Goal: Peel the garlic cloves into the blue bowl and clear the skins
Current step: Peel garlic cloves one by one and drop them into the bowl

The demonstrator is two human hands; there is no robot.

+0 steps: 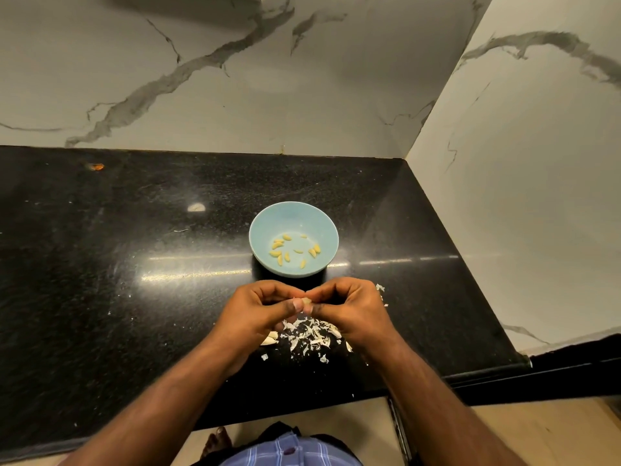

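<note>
A pale blue bowl (293,216) stands on the black counter and holds several peeled yellow garlic cloves (280,253). Just in front of it, my left hand (258,309) and my right hand (346,307) meet fingertip to fingertip and pinch one garlic clove (306,301) between them. Below the hands lies a heap of white garlic skins (311,334). Unpeeled cloves (270,338) show beside the left wrist, partly hidden by it.
The black granite counter (134,264) ends at a front edge near my body and at a right edge by the marble side wall (521,196). A marble backsplash rises behind. A small orange scrap (97,167) lies far left at the back.
</note>
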